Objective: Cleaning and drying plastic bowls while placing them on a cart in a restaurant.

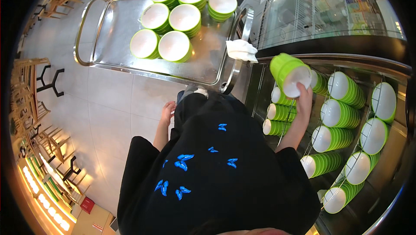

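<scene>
In my right hand [305, 96] is a short stack of nested bowls [285, 71], green outside and white inside, tilted with the white opening toward me. The fingers grip the rim, and the stack is over the near left part of a wire rack holding more green bowls [331, 113]. My left hand [167, 113] hangs low beside my body, fingers loosely apart, with nothing in it. Ahead stands a steel trolley [117, 40] carrying several stacks of the same bowls [173, 46], white insides up.
A crumpled white cloth [242, 51] lies over the trolley's right handle. Behind the rack is a glass-fronted cabinet [320, 14] with packages inside. The wire dividers [370, 118] separate rows of bowls. Wooden chairs [52, 135] and tables line the left side of the tiled floor [108, 87].
</scene>
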The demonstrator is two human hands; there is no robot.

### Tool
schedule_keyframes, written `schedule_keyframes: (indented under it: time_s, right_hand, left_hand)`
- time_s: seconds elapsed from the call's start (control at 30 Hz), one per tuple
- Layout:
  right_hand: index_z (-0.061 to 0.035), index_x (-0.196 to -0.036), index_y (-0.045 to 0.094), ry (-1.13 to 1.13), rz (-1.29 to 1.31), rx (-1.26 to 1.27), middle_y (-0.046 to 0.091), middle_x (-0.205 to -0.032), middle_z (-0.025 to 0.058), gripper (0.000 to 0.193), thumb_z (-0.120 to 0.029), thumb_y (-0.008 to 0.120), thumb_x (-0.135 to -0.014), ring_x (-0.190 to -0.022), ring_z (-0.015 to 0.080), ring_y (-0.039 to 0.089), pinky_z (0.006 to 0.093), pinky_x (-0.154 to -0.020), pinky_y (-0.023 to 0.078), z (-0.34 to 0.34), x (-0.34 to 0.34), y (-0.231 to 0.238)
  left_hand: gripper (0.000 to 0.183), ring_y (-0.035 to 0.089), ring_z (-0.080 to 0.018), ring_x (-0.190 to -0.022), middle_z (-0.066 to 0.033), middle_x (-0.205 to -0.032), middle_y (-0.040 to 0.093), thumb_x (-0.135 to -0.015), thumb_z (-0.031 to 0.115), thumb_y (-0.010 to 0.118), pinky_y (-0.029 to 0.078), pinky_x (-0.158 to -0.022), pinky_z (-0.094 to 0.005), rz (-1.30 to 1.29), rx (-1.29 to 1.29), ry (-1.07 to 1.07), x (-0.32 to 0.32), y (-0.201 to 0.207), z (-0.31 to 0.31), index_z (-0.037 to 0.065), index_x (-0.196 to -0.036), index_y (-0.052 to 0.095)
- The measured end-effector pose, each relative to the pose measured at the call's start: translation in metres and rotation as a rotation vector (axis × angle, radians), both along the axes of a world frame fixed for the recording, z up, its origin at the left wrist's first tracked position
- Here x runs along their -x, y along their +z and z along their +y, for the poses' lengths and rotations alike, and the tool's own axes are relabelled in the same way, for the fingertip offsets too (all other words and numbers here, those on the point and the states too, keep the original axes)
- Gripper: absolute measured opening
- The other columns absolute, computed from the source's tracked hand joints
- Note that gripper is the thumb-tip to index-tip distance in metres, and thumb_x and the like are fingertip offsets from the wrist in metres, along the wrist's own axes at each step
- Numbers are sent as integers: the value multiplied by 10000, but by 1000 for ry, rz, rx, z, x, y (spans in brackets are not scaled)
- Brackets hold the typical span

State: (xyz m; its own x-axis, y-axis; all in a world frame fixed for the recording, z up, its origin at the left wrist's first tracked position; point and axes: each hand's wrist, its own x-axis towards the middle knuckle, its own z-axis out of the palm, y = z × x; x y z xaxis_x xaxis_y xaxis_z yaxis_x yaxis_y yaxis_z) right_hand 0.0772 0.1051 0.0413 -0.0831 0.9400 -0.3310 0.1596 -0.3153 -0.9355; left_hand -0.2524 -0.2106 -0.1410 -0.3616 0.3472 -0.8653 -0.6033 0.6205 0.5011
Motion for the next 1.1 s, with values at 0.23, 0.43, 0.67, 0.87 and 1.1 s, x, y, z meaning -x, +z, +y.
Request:
schedule_keyframes:
  time_s: [0.23, 0.43, 0.67, 0.87, 1.1]
  right_hand:
    - [61, -995, 394, 355, 268, 117, 525, -812, 154, 314, -91, 413, -721, -605, 226, 548, 269, -415, 448, 65, 164, -11]
    - [143, -987, 297, 302, 252, 350, 480, -792, 251, 335, -34, 356, -708, -658, 338, 561, 270, -439, 490, 129, 253, -49]
    - [117, -1003, 267, 239, 55, 415, 490, -732, 207, 322, -44, 344, -735, -658, 301, 563, 242, -447, 494, 140, 280, -77]
    - [62, -933, 390, 273, -258, 239, 522, -613, 150, 282, -94, 398, -699, -383, 135, 434, 232, -306, 316, 137, 278, -77]
    - [-80, -890, 418, 121, 55, 54, 390, -506, 30, 214, -68, 438, -677, -327, 71, 302, 214, -269, 214, 116, 273, -40]
  left_hand:
    - [297, 482, -93, -748, -9, -828, 522, -710, 266, 509, 351, -624, -272, -10, -11, 81, 12, -2, -7, 109, -960, 475]
    - [312, 485, -98, -751, -19, -844, 527, -713, 277, 506, 356, -615, -268, -19, -67, 236, 12, -9, -33, 104, -970, 469]
    - [343, 480, -109, -732, -20, -818, 519, -714, 288, 497, 364, -620, -269, -114, 6, 438, 2, -22, -75, 102, -998, 450]
    - [360, 471, -103, -734, -12, -798, 514, -705, 304, 504, 363, -624, -268, -172, -55, 492, 11, -32, -83, 112, -1004, 445]
    - [357, 472, -96, -710, 1, -788, 506, -696, 295, 509, 368, -593, -254, -58, -75, 285, 51, -20, -54, 112, -996, 451]
